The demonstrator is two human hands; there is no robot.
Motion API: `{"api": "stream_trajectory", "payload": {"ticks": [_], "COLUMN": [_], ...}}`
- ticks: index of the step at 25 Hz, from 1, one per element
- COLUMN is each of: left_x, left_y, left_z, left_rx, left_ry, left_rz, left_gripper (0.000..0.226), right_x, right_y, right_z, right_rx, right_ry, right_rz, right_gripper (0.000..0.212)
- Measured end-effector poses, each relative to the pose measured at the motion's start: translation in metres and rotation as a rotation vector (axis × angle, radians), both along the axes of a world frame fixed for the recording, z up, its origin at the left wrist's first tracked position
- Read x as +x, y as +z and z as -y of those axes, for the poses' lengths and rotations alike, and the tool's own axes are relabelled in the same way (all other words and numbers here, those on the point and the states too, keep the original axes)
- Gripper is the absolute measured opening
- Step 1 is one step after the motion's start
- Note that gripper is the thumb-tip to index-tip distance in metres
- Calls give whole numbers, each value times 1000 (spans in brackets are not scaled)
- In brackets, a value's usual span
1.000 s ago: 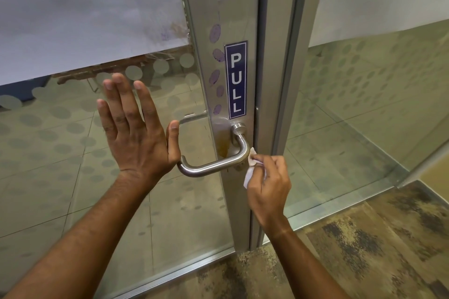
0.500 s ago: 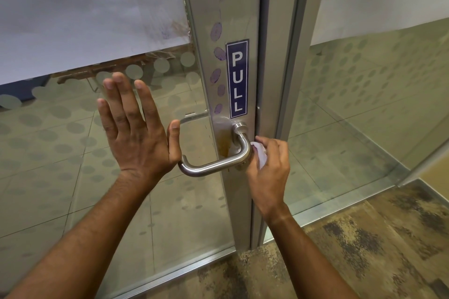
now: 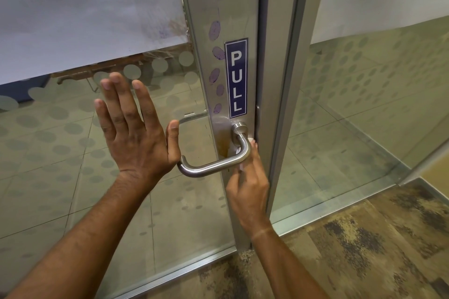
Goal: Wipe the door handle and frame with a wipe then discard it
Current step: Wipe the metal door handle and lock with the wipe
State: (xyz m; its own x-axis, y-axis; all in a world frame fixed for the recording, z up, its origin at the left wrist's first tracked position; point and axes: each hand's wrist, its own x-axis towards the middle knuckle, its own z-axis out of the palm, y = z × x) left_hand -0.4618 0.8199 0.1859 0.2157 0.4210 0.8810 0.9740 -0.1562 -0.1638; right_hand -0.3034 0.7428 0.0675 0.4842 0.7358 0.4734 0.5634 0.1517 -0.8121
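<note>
At the far left, the glass door panel [image 3: 60,148] carries a frosted band across its upper part and rows of frosted dots lower down, with a tiled floor visible through it. The left hand [image 3: 136,133] is spread flat and open against that glass, fingers extended upward and thumb stretched toward the free end of the lever; it holds nothing, and its thumb tip sits just beside the curved end of the door handle [image 3: 213,165]. That handle is a brushed steel lever, running from its bent free end on the left across to a round rose on the metal door frame [image 3: 233,7], where it turns upward to its mount. The frame's vertical stile shows several purplish oval smudges in a column and a brownish stain just left of the handle mount. Above the mount, a blue sign [image 3: 236,77] reads PULL in white letters, set vertically. The right hand [image 3: 247,184] reaches up from below, its fingers curled closed around a white wipe [image 3: 250,140], pressed against the right side of the handle's upright bend near the stile's edge; only small bits of the wipe show above and beside the fingertips. Right of the stile stands a second metal post [image 3: 289,80], then another dotted glass panel [image 3: 376,92], and mottled brown carpet [image 3: 364,250] below.
</note>
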Motion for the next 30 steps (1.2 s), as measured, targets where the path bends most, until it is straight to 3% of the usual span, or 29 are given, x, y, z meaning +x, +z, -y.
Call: {"api": "stream_trajectory", "payload": {"ticks": [3,8,12,18,22,25,30], "left_x": [1,1,1,0,0,0,0], "left_y": [0,2,3,3,3,3,1], "left_z": [2,4,6,7,7,5,-1], "left_rx": [-5,-4,-13,-22,-19,0,38], "left_ry": [-6,-12,-12,-10,-26,-22,-23], "left_rz": [5,-6,-11,-20,-4,-2,2], "left_gripper": [83,79,81,83,83,82,79], "right_x": [-12,-7,-2,21,24,11,-7], "right_y": [-10,-15,-3,15,5,-22,-48], "right_z": [-1,-1,4,2,8,24,26], "right_rx": [-92,-116,-60,76,150,209,88], "right_ry": [92,118,45,-59,-44,19,29], "right_rz": [12,32,-39,160,72,42,-25], "right_gripper": [62,64,63,32,21,32,41]}}
